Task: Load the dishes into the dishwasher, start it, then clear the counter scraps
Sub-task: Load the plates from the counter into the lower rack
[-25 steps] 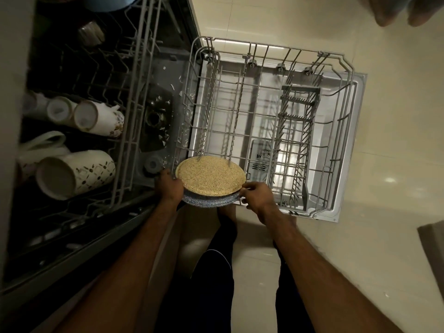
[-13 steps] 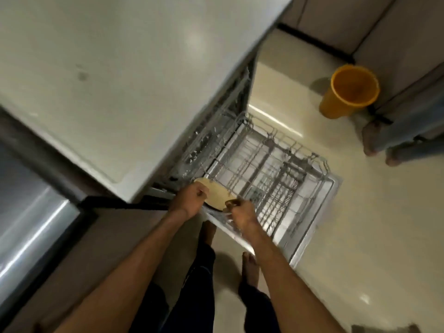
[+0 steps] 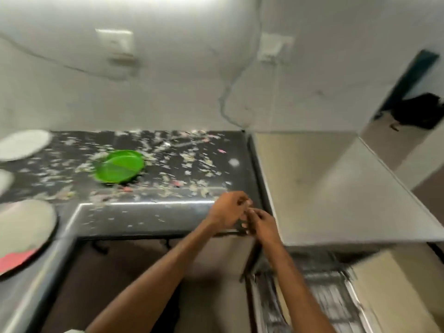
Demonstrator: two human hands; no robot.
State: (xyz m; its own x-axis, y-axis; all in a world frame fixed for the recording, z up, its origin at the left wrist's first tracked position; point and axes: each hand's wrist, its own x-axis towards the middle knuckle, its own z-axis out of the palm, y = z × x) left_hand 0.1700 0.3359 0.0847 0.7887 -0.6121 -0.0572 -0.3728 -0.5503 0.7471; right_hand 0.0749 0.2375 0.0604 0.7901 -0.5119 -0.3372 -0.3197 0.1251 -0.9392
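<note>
At the near right corner of the dark worktop (image 3: 168, 217), the left hand (image 3: 227, 210) and the right hand (image 3: 262, 223) are being held together, fingertips touching or nearly so, above the worktop's front edge. The left hand's fingers (image 3: 241, 200) are being kept curled and the right hand's fingers (image 3: 252, 213) loosely bent; no dish is being gripped by either, though motion blur is preventing a finer reading of whether some small scrap is being pinched between them. The hands are judged to be emptied and brought up so that the next dish can be taken.

A green plate (image 3: 119, 169) is being left on the worktop well to the left of the hands, lying flat with its eating face upward; being round, it is offering no long axis, and its rim is appearing as an ellipse stretched left to right only through the viewing angle. Scraps (image 3: 182, 152) are lying scattered all around it and along the front ledge, which is suggesting that the clearing step is not yet begun. Two pale plates (image 3: 22, 144) and (image 3: 24, 227) are being cut off by the left edge, the nearer one carrying a pink patch.

Below the hands at lower right, the dishwasher rack (image 3: 329, 296) is showing, pulled out and badly blurred; its contents cannot be told. A pale cabinet top (image 3: 324, 183) is standing just beside the worktop, directly over the rack.
</note>
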